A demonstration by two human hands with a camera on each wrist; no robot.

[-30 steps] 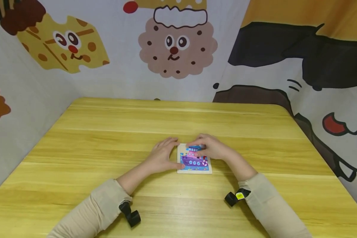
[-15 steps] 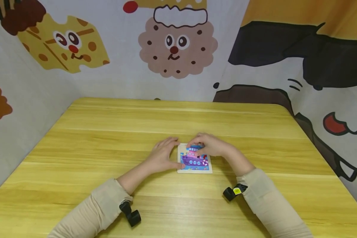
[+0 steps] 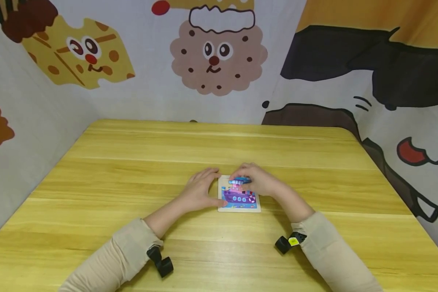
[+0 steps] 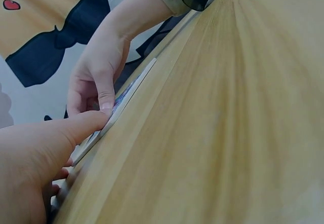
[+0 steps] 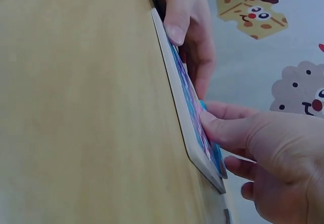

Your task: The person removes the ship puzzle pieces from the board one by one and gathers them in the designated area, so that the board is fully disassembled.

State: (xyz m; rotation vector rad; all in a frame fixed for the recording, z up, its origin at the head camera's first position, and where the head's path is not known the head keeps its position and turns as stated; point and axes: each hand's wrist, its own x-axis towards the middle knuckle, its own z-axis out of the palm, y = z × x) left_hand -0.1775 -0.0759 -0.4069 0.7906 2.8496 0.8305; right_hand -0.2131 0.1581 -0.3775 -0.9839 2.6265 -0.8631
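A small square jigsaw puzzle board (image 3: 241, 210) with a pale frame and a purple ship picture lies flat on the table. My left hand (image 3: 198, 191) is at its left side, thumb resting on the lower left of the picture and fingertips right at the upper left corner. My right hand (image 3: 260, 180) reaches over the upper right part and pinches a blue and pink puzzle piece (image 3: 235, 182) between thumb and fingers. In the right wrist view the blue edge of the puzzle piece (image 5: 218, 158) shows beside the right thumb. Bare board shows in the upper left of the frame.
The wooden table (image 3: 219, 251) extends around the board on all sides. A printed cloth (image 3: 138, 101) with cartoon food figures hangs behind it. Black wrist cameras sit on the left sleeve (image 3: 117, 251) and the right sleeve (image 3: 336, 251).
The blue and pink piece under my right hand now looks tilted up at its upper edge. My right wrist has shifted slightly; the left hand and the board hold still.
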